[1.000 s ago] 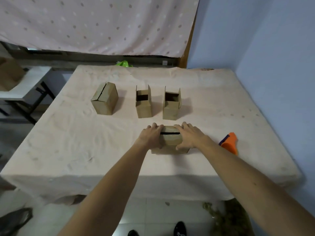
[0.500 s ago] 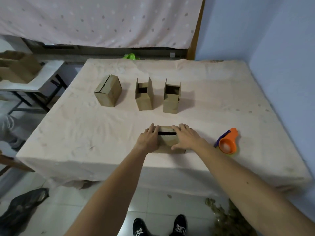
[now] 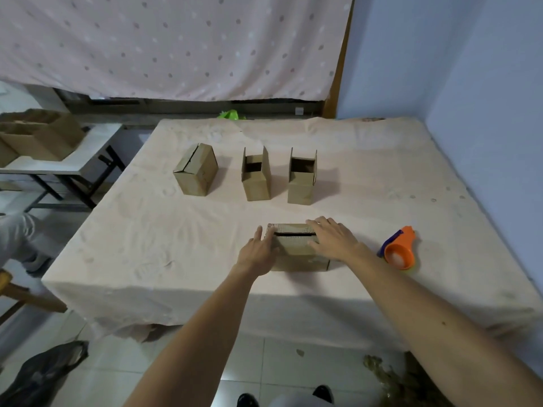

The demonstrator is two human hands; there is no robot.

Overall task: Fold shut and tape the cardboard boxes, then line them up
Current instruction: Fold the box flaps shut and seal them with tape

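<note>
Both hands flat on the near box [image 3: 296, 255], flaps down, dark slit showing between them.

Left hand [image 3: 257, 254] lies against the box's left end, right hand [image 3: 333, 237] palm-down on its top right — neither has a closed grip, fingers straight, just pressing cardboard. The box sits near the front edge of the cloth-covered tabletop [image 3: 176, 245]. Orange tape dispenser [image 3: 399, 251] lies just to its right, apart from the right hand. In a row further back: folded box [image 3: 197, 171] at left, turned at an angle, flaps closed — then middle box [image 3: 256, 179] and right-hand box [image 3: 301, 180], both with flaps up.
</note>
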